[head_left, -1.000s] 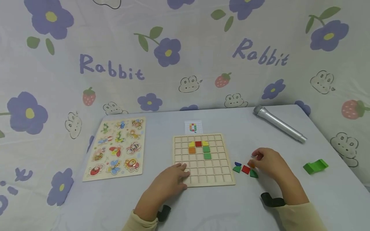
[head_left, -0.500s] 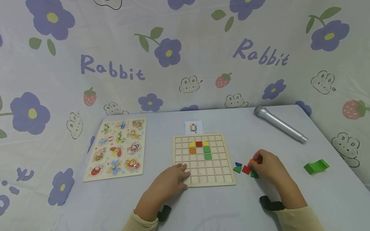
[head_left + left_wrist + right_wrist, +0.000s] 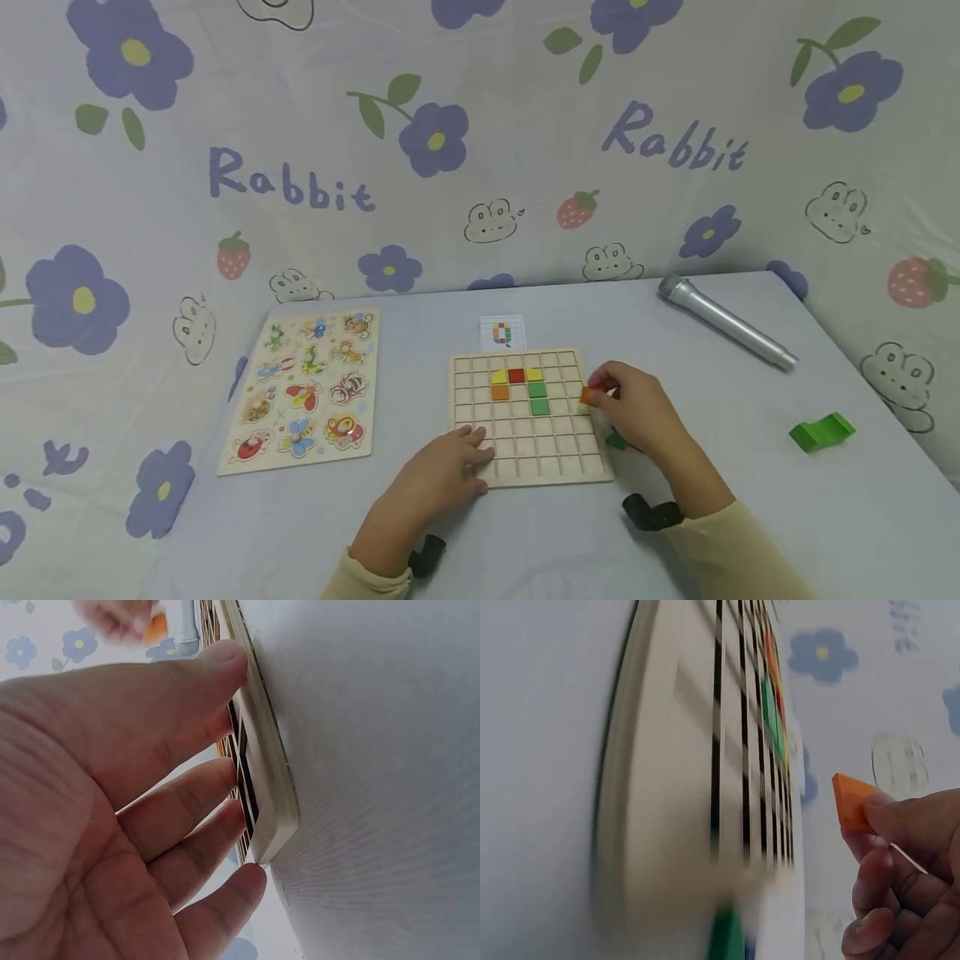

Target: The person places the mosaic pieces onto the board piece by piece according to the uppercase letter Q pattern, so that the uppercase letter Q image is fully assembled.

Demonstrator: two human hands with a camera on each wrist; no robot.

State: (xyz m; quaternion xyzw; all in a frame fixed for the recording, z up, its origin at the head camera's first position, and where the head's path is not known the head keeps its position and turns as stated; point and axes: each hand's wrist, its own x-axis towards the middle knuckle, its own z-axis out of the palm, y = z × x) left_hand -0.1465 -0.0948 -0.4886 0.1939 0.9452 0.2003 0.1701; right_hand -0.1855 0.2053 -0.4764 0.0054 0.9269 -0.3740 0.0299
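My right hand [image 3: 633, 408] pinches an orange square tile [image 3: 852, 801] between thumb and fingers, over the right edge of the wooden grid board [image 3: 555, 477]. The left hand [image 3: 442, 471] rests on the board's front left corner, fingers spread and fairly straight, with its fingertips on the rim in the left wrist view. Toward the board's back lie a red tile [image 3: 517, 376], two yellow pieces, an orange tile [image 3: 500, 392] and two green tiles [image 3: 540, 407]. A green piece [image 3: 617, 439] shows beside the board; the loose pieces near it are hidden behind my right hand.
Behind the board lies a small pattern card [image 3: 502, 332]. An insect picture board [image 3: 311, 387] is at the left, a silver microphone [image 3: 727, 323] at the back right, and a green block [image 3: 822, 432] at the far right. A printed cloth hangs behind the table.
My right hand has picked the orange tile up from the loose pieces and carried it left to the board's right edge. The left hand has stayed in place.
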